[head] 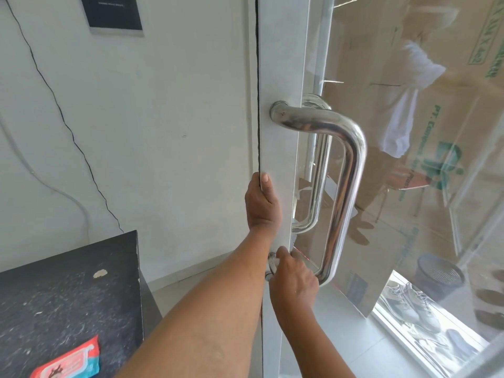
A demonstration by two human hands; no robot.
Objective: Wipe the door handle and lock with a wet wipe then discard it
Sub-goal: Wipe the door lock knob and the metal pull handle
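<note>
A curved steel door handle (346, 170) is mounted on the white frame (278, 77) of a glass door. My left hand (261, 203) grips the edge of that frame below the handle's top mount. Lower down, my right hand (293, 276) is closed around the handle's bottom mount, by a small metal lock piece (270, 264). No wipe shows in either hand; the right palm is hidden. A red and blue wet wipe pack (68, 361) lies on the dark table at the bottom left.
The dark speckled table (54, 290) stands left of the door against a white wall with cables. Behind the glass are cardboard boxes (450, 118), a mesh waste basket (439, 276) and shoes (409, 301) on the floor. A person's reflection shows in the glass.
</note>
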